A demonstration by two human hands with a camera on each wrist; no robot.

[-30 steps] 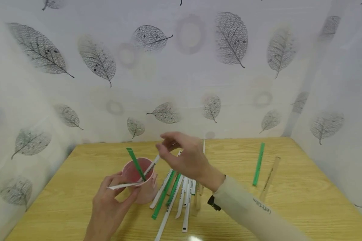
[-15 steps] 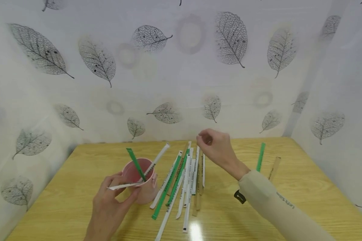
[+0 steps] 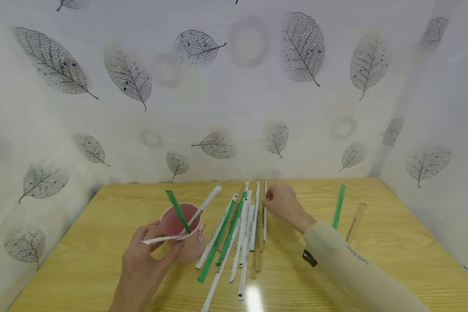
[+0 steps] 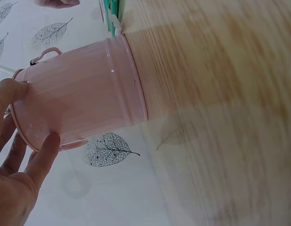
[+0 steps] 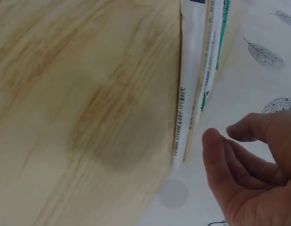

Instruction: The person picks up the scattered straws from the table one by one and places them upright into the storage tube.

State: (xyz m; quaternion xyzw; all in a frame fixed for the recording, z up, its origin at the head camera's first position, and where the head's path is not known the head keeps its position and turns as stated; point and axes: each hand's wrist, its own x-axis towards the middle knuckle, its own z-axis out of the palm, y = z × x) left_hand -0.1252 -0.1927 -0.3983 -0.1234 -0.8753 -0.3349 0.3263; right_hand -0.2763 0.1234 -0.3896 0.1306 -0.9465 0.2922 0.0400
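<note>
My left hand (image 3: 146, 260) grips the rim of a small pink bucket (image 3: 192, 251) with thumb and fingers. In the left wrist view the bucket (image 4: 84, 89) has small side handles and stands on the wood. A green wrapped straw (image 3: 175, 206) and a white one (image 3: 208, 200) lean out of it; another white wrapped straw (image 3: 160, 238) juts over the rim across my left hand. Beside the pile's right edge, my right hand (image 3: 285, 206) has its fingers bent. The right wrist view shows a gap between thumb and fingertip, just off a white wrapped straw (image 5: 190, 70).
Several white, green and brown wrapped straws (image 3: 243, 242) lie overlapping right of the bucket. A separate green straw (image 3: 339, 207) and a brown one (image 3: 355, 222) lie farther right. A leaf-patterned sheet (image 3: 245, 104) rises behind the wooden table (image 3: 316, 277).
My right hand has drawn away from the white straw at the bucket, moved right and come down by the pile's right edge. The left hand keeps its hold on the bucket.
</note>
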